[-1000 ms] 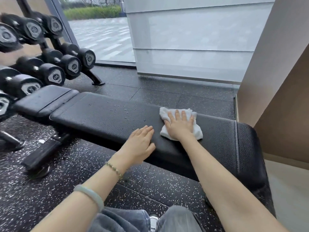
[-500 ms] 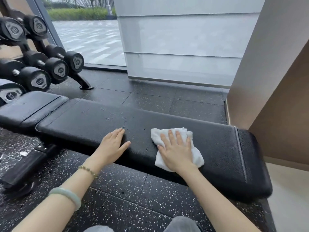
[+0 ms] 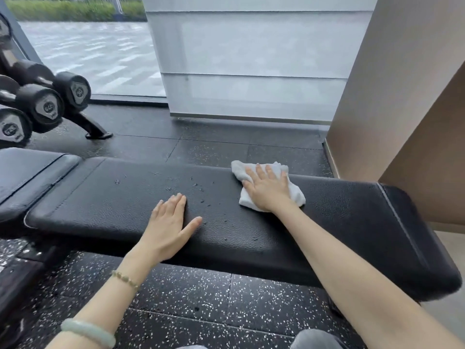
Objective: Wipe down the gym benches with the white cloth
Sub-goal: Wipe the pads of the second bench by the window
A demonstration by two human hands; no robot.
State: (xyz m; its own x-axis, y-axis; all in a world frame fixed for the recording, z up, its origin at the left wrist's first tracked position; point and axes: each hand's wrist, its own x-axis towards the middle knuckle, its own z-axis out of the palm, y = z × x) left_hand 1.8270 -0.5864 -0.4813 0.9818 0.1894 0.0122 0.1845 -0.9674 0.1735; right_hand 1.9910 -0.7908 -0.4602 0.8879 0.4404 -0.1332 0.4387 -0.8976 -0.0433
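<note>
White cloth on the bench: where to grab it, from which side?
The white cloth lies bunched flat on the bench, with the right hand pressed open over its middle. Probably best: pinch the thick folded corner sticking out at far left, past the fingertips, coming down from above on that side. The bench blocks any scoop from below.

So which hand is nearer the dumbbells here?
Left. The left hand rests flat on the bench, nearer the dumbbells at far left; the right hand presses the white cloth farther right along the bench.
</note>
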